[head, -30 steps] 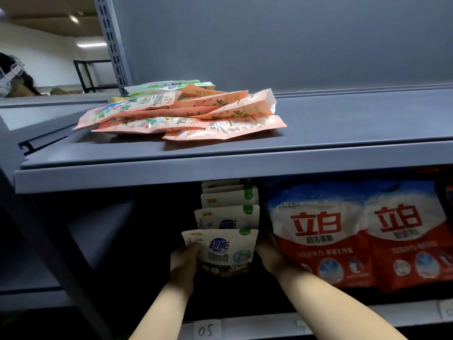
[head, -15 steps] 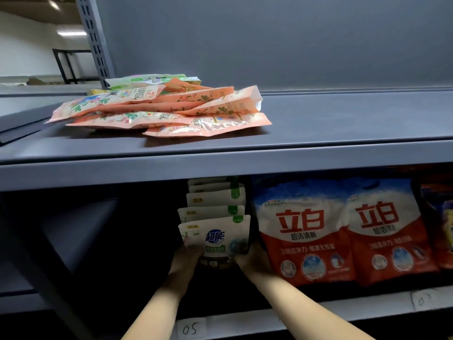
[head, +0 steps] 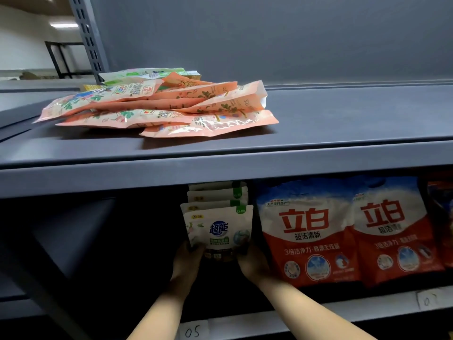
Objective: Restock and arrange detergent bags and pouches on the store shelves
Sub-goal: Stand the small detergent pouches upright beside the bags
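Observation:
A small white detergent pouch (head: 218, 229) with a blue logo stands upright at the front of a row of several like pouches (head: 217, 196) on the lower shelf. My left hand (head: 187, 260) grips its lower left corner and my right hand (head: 252, 262) grips its lower right corner. Right of the row stand two large red and white detergent bags (head: 311, 231), upright and side by side. On the upper shelf (head: 318, 123) lies a loose pile of flat orange pouches (head: 171, 106).
The lower shelf left of the pouch row is dark, and I see no goods there. A shelf edge strip (head: 245, 325) carries a label reading 05. A grey perforated upright (head: 88, 38) rises at the back left. More red packaging (head: 441, 217) shows at the far right.
The front white pouch has been pushed back and stood closer against the row behind it. Both hands moved lower on its bottom corners. My view shifted slightly right.

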The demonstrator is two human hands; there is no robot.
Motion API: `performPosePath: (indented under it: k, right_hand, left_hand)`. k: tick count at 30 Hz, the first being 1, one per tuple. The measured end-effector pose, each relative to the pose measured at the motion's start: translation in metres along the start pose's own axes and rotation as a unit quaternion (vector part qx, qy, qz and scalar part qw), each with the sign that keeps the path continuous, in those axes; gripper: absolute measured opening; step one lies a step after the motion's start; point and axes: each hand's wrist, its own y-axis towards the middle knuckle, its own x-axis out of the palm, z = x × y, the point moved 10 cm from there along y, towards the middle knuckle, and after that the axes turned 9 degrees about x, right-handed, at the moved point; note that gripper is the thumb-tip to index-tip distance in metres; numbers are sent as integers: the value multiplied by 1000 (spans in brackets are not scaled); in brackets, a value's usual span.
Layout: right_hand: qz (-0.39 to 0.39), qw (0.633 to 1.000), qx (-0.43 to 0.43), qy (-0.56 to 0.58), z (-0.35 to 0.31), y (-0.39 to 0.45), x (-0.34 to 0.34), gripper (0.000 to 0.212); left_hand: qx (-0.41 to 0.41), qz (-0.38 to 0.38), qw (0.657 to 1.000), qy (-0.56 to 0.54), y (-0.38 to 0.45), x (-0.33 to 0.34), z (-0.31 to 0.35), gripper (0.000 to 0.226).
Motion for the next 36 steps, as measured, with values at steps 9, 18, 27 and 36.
performPosePath:
  k: [9, 18, 27, 36]
  right_hand:
    - [15, 997, 0, -72, 6, -8, 2, 42]
    - [2, 993, 58, -106, 3, -28, -11, 62]
    - [-60, 930, -69, -356, -67, -103, -60, 48]
    - [29, 922, -268, -278, -184, -202, -133, 26]
  left_hand:
    - [-42, -28, 996, 77, -1, -9, -21, 49]
    - [-58, -98, 979, 167, -16, -9, 2, 51]
    - [-27, -111, 885, 452, -61, -25, 95, 46]
    - [205, 125, 896, 373, -136, -77, 281, 35]
